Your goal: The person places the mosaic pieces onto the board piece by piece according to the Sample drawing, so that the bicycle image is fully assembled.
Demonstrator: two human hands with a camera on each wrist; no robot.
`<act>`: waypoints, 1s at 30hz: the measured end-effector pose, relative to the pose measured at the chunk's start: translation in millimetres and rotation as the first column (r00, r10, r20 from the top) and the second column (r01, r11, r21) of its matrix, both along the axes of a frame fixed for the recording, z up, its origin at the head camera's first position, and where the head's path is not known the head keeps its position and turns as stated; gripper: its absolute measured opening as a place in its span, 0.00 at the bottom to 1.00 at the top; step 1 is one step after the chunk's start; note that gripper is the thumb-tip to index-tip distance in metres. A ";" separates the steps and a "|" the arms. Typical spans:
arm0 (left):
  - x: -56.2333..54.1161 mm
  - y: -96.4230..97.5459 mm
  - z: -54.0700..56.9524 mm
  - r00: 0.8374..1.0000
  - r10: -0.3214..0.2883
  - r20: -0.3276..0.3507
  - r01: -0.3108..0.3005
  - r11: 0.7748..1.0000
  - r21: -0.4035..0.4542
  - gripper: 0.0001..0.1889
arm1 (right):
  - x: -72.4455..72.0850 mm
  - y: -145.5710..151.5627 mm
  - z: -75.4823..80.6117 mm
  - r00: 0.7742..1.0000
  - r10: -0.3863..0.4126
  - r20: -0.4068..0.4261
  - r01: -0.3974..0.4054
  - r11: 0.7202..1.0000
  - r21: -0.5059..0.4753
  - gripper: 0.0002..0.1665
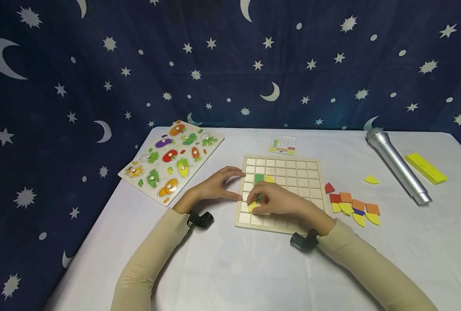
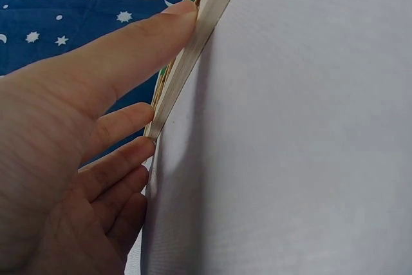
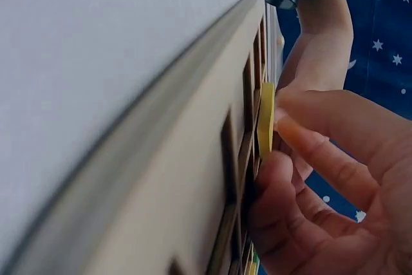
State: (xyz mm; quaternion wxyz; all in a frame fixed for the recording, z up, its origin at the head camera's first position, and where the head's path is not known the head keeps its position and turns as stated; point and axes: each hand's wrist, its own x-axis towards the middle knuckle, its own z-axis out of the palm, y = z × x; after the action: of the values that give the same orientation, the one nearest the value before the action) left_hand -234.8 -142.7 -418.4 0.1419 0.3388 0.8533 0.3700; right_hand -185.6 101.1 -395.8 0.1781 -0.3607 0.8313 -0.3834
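Note:
A wooden grid board (image 1: 282,162) lies on the table in front of me. My left hand (image 1: 218,185) rests at its left edge, fingers extended; in the left wrist view the thumb (image 2: 141,46) and fingertips touch the board's side (image 2: 187,62). Over the lower left squares, my right hand (image 1: 277,199) pinches a yellow rounded piece (image 3: 266,120) at the grid, its fingers curled. Green pieces (image 1: 259,177) and another yellow piece (image 1: 269,178) sit in squares farther up, partly hidden by the right hand.
Right of the board lie several loose red, orange, blue and yellow pieces (image 1: 346,197). A small pattern card (image 1: 282,144) is behind the board. A vegetable puzzle (image 1: 172,162) lies at the left; a silver microphone (image 1: 399,166) and a yellow box (image 1: 426,168) lie far right.

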 end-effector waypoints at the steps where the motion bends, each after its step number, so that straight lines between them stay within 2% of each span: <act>1: 0.2 0.1 0.0 1.000 0.001 0.000 -0.001 1.000 -0.003 0.37 | 0.0 1.2 0.0 1.000 0.005 0.004 -0.005 1.000 -0.003 0.10; 9: 1.3 -0.2 2.8 1.000 -0.006 -0.002 0.006 1.000 0.003 0.37 | 1.4 0.8 2.5 1.000 0.014 -0.008 -0.014 1.000 -0.003 0.11; 18: -0.1 0.7 1.9 1.000 -0.013 -0.008 0.013 1.000 0.010 0.36 | 1.4 -7.2 -0.6 0.998 -0.025 -0.050 0.024 1.000 -0.016 0.11; 24: 0.9 -0.1 2.9 1.000 -0.006 -0.014 0.006 1.000 0.007 0.36 | 1.9 -10.4 -1.3 0.997 -0.059 -0.042 0.058 0.998 -0.020 0.11; 30: 0.0 -1.6 -0.5 1.000 -0.016 -0.017 0.016 1.000 0.024 0.36 | 1.0 -11.3 -3.6 0.997 -0.071 -0.021 0.071 0.997 -0.007 0.11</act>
State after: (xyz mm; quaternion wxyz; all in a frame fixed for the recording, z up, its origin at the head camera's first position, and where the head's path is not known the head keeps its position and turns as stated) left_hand -234.8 -144.3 -419.0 0.1335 0.3503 0.8472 0.3764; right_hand -184.6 89.8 -399.5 0.1543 -0.3355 0.8444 -0.3880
